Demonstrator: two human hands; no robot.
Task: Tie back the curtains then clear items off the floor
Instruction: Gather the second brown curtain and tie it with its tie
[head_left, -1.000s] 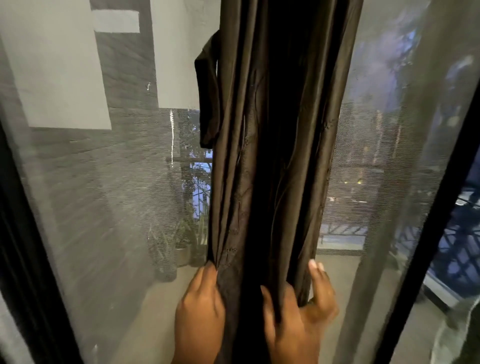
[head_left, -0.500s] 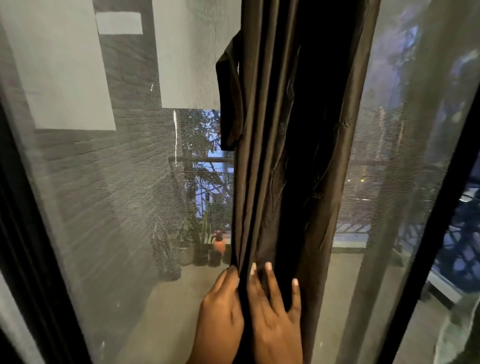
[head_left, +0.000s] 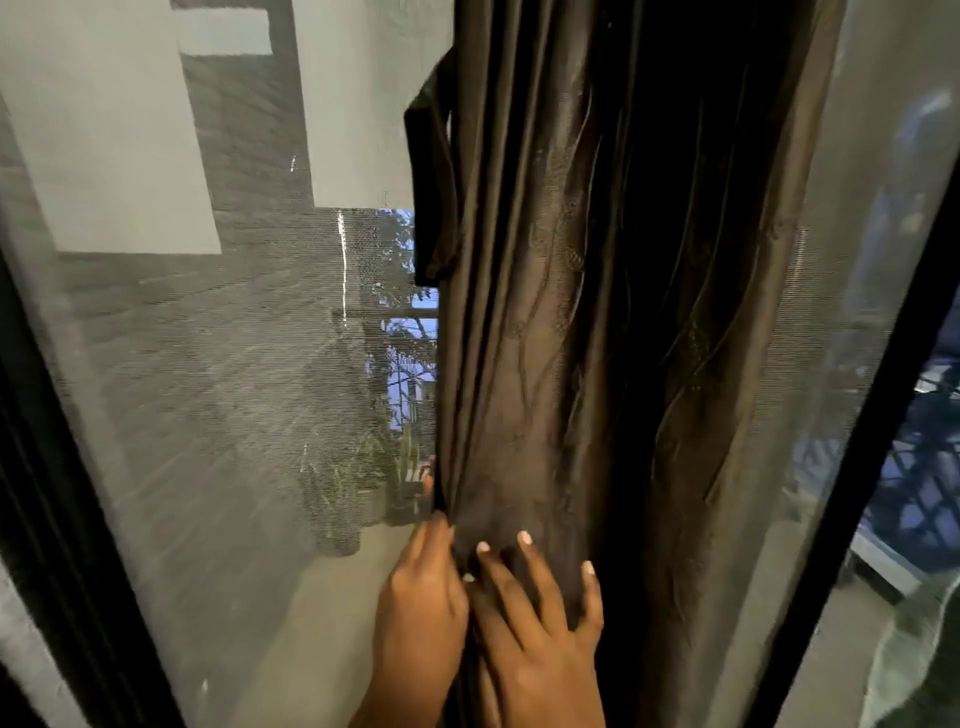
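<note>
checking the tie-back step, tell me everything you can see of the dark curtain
The dark brown curtain hangs gathered into a narrow bunch of vertical folds before a mesh screen. Its fabric looks satiny, with faint embroidered swirls. A matching fabric loop dangles at its upper left edge, not wrapped round. The left hand holds its left edge; the right hand presses flat, fingers spread, on the folds.

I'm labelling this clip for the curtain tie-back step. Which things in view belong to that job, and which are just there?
Belongs to the job:
dark curtain
tie-back strap
left hand
right hand

Just there:
mesh screen
potted plants
</note>
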